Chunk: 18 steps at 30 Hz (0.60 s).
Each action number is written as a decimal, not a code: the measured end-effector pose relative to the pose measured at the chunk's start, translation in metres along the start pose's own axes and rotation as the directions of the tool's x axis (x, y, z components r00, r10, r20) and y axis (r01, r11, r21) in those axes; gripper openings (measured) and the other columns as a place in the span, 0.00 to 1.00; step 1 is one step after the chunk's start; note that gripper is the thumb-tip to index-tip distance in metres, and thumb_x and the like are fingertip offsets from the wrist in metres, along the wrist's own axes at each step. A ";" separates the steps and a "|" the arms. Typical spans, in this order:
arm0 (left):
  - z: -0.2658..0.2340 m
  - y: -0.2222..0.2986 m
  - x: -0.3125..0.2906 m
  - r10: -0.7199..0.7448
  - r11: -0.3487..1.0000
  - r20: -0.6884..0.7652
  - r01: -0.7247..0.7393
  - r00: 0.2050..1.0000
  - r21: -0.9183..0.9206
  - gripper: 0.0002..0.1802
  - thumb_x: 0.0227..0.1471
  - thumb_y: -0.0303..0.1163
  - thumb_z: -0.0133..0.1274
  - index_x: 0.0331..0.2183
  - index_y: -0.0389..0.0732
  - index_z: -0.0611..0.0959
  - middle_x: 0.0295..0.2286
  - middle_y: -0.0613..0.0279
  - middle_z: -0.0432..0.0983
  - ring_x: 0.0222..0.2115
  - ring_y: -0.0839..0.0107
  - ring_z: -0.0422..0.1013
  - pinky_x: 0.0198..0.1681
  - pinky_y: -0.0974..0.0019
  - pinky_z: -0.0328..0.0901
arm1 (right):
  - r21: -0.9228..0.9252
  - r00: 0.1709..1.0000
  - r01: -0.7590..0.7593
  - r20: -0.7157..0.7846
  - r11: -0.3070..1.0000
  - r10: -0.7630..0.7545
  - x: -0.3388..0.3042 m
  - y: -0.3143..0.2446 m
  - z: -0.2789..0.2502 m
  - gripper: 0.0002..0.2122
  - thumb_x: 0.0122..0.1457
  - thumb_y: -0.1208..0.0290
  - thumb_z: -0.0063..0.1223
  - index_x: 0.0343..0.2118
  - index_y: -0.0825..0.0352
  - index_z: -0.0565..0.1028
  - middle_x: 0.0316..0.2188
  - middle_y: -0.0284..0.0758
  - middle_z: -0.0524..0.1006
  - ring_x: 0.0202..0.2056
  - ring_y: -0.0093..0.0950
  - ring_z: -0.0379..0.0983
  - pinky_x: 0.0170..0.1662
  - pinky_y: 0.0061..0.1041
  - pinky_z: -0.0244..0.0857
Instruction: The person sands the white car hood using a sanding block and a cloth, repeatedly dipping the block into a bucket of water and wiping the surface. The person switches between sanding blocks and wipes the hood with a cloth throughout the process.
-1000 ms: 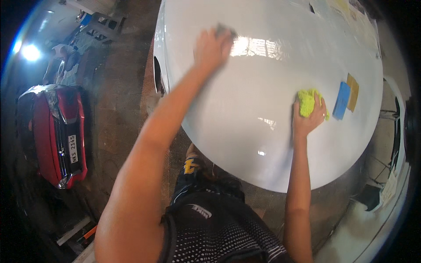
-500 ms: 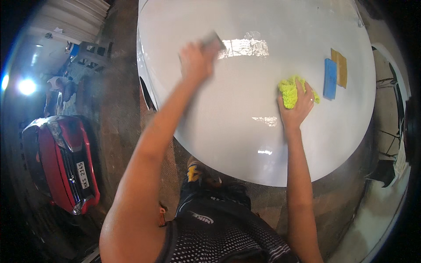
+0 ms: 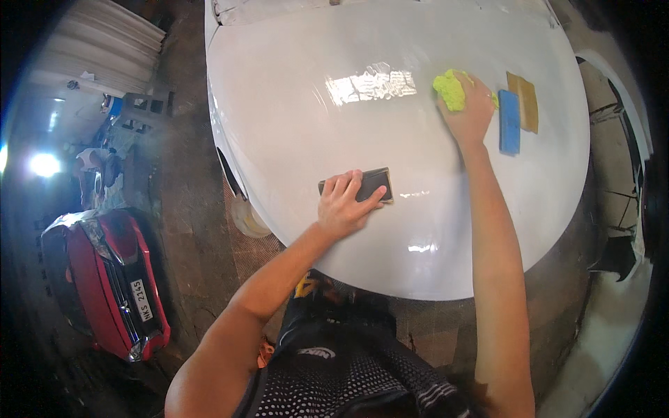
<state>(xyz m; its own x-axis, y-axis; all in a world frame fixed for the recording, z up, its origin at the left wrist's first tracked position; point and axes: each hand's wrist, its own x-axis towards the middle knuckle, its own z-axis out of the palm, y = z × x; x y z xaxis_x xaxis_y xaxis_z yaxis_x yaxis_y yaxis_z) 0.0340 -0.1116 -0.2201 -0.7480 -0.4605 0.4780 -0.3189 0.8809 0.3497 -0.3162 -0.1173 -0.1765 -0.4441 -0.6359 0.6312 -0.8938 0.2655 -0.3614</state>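
Observation:
Beneath my hands spreads a glossy white car hood [image 3: 279, 125]. My left hand [image 3: 341, 212] presses a dark rectangular sanding block [image 3: 375, 182] flat on the near-left part of the panel, fingers over its top; a thin tan edge shows under it. Farther off and to the right, my right hand [image 3: 470, 111] grips a fluffy bright yellow-green microfiber cloth [image 3: 449, 90] against the surface. Just right of that hand lies a blue block [image 3: 509, 122], overlapping a brown sheet of sandpaper [image 3: 526, 101].
A red car bumper [image 3: 104, 279] with a plate stands on the floor at the left. A pale round container [image 3: 249, 217] sits beneath the panel's left edge. Another white car part [image 3: 631, 125] stands along the right. A grey crate [image 3: 146, 104] is at the far left.
My left hand has brought the sanding block from the far left toward me and slightly right. My right hand has slid the cloth farther away. The view has shifted a little.

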 end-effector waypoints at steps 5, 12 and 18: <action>-0.039 -0.182 0.164 -0.148 0.858 -0.350 0.296 0.925 0.419 0.12 0.56 0.42 0.57 0.41 0.56 0.89 0.37 0.50 0.75 0.41 0.47 0.71 0.48 0.39 0.62 | -0.024 0.999 0.021 -0.035 0.999 -0.022 -0.003 -0.009 0.002 0.32 0.44 0.59 0.72 0.56 0.45 0.74 0.56 0.31 0.72 0.58 0.39 0.66 0.56 0.45 0.59; -0.009 -0.154 0.151 -0.349 0.833 -0.220 0.409 0.911 0.372 0.23 0.61 0.53 0.51 0.56 0.62 0.79 0.53 0.39 0.70 0.57 0.39 0.64 0.62 0.33 0.53 | -0.134 1.000 -0.003 0.027 0.991 0.007 0.006 -0.001 0.007 0.33 0.43 0.59 0.73 0.57 0.45 0.73 0.56 0.31 0.72 0.58 0.39 0.66 0.55 0.46 0.59; -0.015 -0.051 0.045 -0.067 0.942 -0.178 0.121 0.982 0.312 0.18 0.52 0.43 0.63 0.47 0.66 0.87 0.34 0.53 0.74 0.33 0.55 0.72 0.37 0.49 0.63 | 0.021 0.980 0.197 0.038 0.980 -0.198 0.058 0.043 0.005 0.31 0.44 0.56 0.72 0.55 0.47 0.75 0.54 0.31 0.74 0.55 0.38 0.70 0.51 0.44 0.63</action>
<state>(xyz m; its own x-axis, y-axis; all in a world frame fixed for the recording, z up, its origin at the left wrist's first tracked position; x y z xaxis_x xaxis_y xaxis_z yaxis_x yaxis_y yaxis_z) 0.0258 -0.1784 -0.2042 -0.6089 -0.5308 0.5894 -0.5730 0.8082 0.1360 -0.3798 -0.1462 -0.1592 -0.2559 -0.7030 0.6636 -0.9623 0.1198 -0.2443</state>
